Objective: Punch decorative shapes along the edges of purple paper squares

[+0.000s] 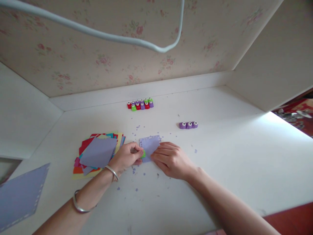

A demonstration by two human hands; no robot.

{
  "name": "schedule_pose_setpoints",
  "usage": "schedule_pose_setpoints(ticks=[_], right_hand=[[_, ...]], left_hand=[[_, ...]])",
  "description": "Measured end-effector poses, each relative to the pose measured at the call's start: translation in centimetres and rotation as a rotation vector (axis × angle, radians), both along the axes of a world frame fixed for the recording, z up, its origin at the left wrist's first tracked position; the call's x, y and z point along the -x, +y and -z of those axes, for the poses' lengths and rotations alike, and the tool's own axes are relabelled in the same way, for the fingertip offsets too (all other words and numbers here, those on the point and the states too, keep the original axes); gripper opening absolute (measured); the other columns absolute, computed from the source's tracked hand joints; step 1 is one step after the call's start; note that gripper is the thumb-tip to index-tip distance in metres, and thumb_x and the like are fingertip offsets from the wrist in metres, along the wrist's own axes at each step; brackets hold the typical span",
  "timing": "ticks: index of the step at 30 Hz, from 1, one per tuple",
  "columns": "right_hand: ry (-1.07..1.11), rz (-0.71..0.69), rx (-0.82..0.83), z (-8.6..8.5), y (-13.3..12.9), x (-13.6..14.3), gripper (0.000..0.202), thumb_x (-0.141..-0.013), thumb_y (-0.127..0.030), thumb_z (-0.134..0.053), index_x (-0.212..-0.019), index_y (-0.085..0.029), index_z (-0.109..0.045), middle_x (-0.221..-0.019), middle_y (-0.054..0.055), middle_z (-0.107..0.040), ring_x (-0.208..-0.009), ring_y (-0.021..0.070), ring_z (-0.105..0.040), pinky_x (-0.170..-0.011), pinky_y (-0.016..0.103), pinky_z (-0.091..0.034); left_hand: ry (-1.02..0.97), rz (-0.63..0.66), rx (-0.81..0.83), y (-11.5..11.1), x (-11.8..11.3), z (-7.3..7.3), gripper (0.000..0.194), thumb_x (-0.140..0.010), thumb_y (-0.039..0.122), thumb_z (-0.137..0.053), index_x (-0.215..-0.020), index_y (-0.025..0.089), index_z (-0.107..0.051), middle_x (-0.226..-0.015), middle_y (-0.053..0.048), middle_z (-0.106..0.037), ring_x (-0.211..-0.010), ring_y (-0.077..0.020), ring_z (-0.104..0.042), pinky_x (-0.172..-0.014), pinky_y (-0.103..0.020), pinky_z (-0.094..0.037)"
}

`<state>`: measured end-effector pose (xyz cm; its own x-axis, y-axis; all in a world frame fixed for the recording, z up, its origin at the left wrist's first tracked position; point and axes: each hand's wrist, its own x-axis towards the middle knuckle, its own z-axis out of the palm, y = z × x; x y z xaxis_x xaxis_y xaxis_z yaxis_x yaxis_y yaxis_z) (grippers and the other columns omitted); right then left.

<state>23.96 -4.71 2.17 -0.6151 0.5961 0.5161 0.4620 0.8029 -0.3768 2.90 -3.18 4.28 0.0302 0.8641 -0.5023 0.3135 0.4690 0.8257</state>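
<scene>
A small lavender paper sheet point(150, 143) lies on the white table, with a row of punched holes along its far and left edges. At its left edge, my left hand point(129, 153) is closed around a small green craft punch point(143, 154), mostly covered by the fingers and thumb. My right hand point(168, 157) lies flat over the right side of the sheet, fingers together and stretched out on the paper. Tiny lavender paper bits point(136, 189) are scattered around the sheet.
Left of the sheet sits a pile of coloured paper point(100, 151). Red, green and purple punches point(140, 104) stand in two rows near the wall, and three purple punches point(189, 125) at the right. A larger punched lavender sheet point(23, 197) is at far left. A white cable point(97, 32) hangs overhead.
</scene>
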Motion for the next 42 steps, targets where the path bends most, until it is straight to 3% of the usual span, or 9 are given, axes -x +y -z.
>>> schedule_pose_setpoints(ticks=[5,12,18,24,29,35,40,42], right_hand=[[-0.038,-0.014,0.030,0.3,0.0,0.3,0.019,-0.094,-0.019,-0.051,-0.099,-0.020,-0.069,-0.107,0.006,-0.072,-0.102,0.0185,-0.065,-0.097,0.037,-0.049],[-0.077,-0.022,0.056,0.7,0.2,0.3,0.021,-0.095,-0.022,-0.050,-0.102,-0.020,-0.070,-0.108,0.003,-0.072,-0.104,0.0179,-0.064,-0.103,0.038,-0.046],[-0.082,-0.020,0.049,0.7,0.2,0.2,0.021,-0.095,-0.023,-0.050,-0.101,-0.021,-0.070,-0.107,0.003,-0.073,-0.104,0.0177,-0.064,-0.101,0.038,-0.047],[-0.071,-0.019,0.051,0.7,0.2,0.2,0.021,-0.095,-0.022,-0.050,-0.102,-0.021,-0.070,-0.108,0.003,-0.073,-0.104,0.0183,-0.064,-0.100,0.039,-0.048],[-0.023,-0.017,0.092,0.1,-0.1,0.4,0.022,-0.094,-0.021,-0.050,-0.108,-0.021,-0.068,-0.109,0.005,-0.072,-0.103,0.0196,-0.064,-0.099,0.040,-0.048],[0.147,0.063,0.206,-0.4,-0.6,0.8,0.043,-0.090,-0.030,-0.059,-0.132,-0.020,-0.053,-0.122,0.011,-0.065,-0.111,0.0236,-0.060,-0.093,0.041,-0.051],[0.152,0.006,0.270,-0.2,-0.3,0.6,0.028,-0.092,-0.024,-0.056,-0.120,-0.023,-0.061,-0.109,0.007,-0.070,-0.100,0.0199,-0.063,-0.087,0.035,-0.053],[0.153,0.007,0.294,-0.3,-0.3,0.6,0.027,-0.091,-0.025,-0.058,-0.117,-0.023,-0.062,-0.111,0.007,-0.069,-0.103,0.0203,-0.062,-0.089,0.035,-0.053]], left_hand=[[-0.045,0.041,-0.029,-0.2,0.6,0.1,0.033,-0.061,0.042,-0.082,-0.074,0.015,-0.067,-0.079,-0.002,-0.068,-0.063,-0.0136,-0.065,-0.063,-0.029,-0.058],[-0.086,0.103,-0.096,-1.1,1.8,0.2,0.037,-0.070,0.049,-0.075,-0.093,0.019,-0.074,-0.111,-0.007,-0.068,-0.090,-0.0199,-0.067,-0.078,-0.033,-0.058],[0.019,0.077,-0.140,-1.8,3.8,0.4,0.043,-0.074,0.051,-0.071,-0.102,0.019,-0.071,-0.111,-0.007,-0.070,-0.085,-0.0195,-0.070,-0.082,-0.035,-0.058],[0.273,0.154,-0.346,-2.9,5.0,1.4,0.045,-0.073,0.042,-0.072,-0.112,0.020,-0.066,-0.103,-0.006,-0.073,-0.079,-0.0201,-0.072,-0.075,-0.031,-0.059],[0.412,0.138,-0.511,-3.7,4.3,2.3,0.035,-0.082,0.038,-0.064,-0.113,0.022,-0.063,-0.092,-0.002,-0.074,-0.064,-0.0166,-0.070,-0.065,-0.027,-0.058],[0.283,0.212,-0.703,-4.7,2.2,2.6,0.046,-0.087,0.036,-0.062,-0.131,0.025,-0.050,-0.107,-0.004,-0.071,-0.060,-0.0122,-0.067,-0.063,-0.024,-0.059],[0.254,0.222,-0.806,-4.9,1.0,3.4,0.043,-0.090,0.034,-0.060,-0.131,0.025,-0.049,-0.110,-0.005,-0.069,-0.066,-0.0126,-0.067,-0.066,-0.023,-0.058],[0.255,0.234,-0.835,-5.0,0.9,3.6,0.041,-0.090,0.033,-0.061,-0.129,0.025,-0.051,-0.099,-0.003,-0.071,-0.065,-0.0123,-0.066,-0.066,-0.023,-0.058]])
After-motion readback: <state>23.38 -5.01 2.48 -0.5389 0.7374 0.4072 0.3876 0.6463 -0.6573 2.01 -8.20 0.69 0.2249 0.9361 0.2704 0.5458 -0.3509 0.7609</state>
